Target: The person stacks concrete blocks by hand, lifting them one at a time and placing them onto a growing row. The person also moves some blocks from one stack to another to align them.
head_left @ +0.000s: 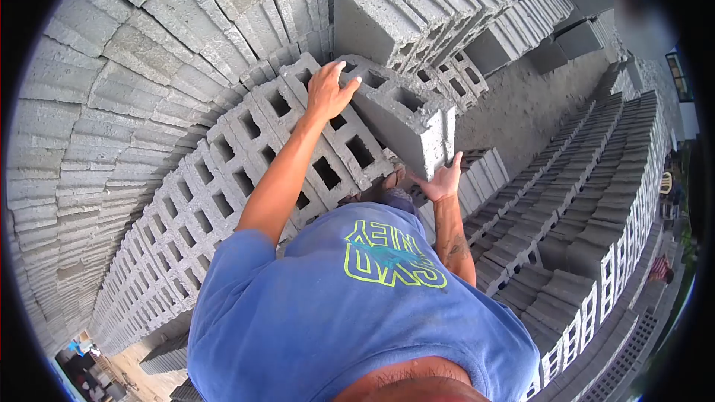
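Gray and rough, the block (426,138) sits between my two hands, just right of a row of blocks with holes (294,138). I have the left hand (325,93) holding its far end, with the fingertips on the edge. I have the right hand (441,180) holding its near end, low down, with thumb and fingers spread wide. A tall wall of blocks (134,52) stands on the left, past the holes.

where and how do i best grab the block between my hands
Probably by its two short ends, a hand from each side: the block is long, its hollows face up, and its ends stand apart for the left hand and right hand to press between.
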